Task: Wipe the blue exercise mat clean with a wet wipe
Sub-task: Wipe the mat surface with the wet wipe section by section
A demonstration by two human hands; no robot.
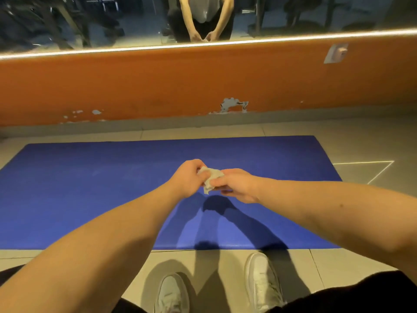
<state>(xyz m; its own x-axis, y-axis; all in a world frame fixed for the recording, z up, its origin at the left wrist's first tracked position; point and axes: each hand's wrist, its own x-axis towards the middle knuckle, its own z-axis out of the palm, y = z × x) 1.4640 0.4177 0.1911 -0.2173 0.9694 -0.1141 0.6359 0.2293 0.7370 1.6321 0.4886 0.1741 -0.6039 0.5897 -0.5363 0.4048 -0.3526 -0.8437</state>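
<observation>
Orange wall [158,86] with a mirror [90,19] above it runs past the far side of the mat. Tiled floor [372,143] all round the mat.

Blue exercise mat [90,188]: flat on the floor, long axis left-right across the view, parallel to the wall. Its right short end is in view; the left end runs out of frame. The near long edge is just ahead of the person's white shoes [172,294].

Left hand [188,177] and right hand [239,186]: both over the mat's middle, close together, each pinching one side of the wipe with curled fingers [220,182]. Neither touches the mat.

Wet wipe [211,177]: crumpled, held between the two hands and above the mat, not in contact with it. It looks bunched, not spread out.

Progress, my read: prep stage, with the wipe being opened up or refolded. There are faint pale marks on the mat left of the hands; I can't tell whether they are dirt or a wipe trail. No clear wet streaks, so treat the whole mat surface as left to do.
</observation>
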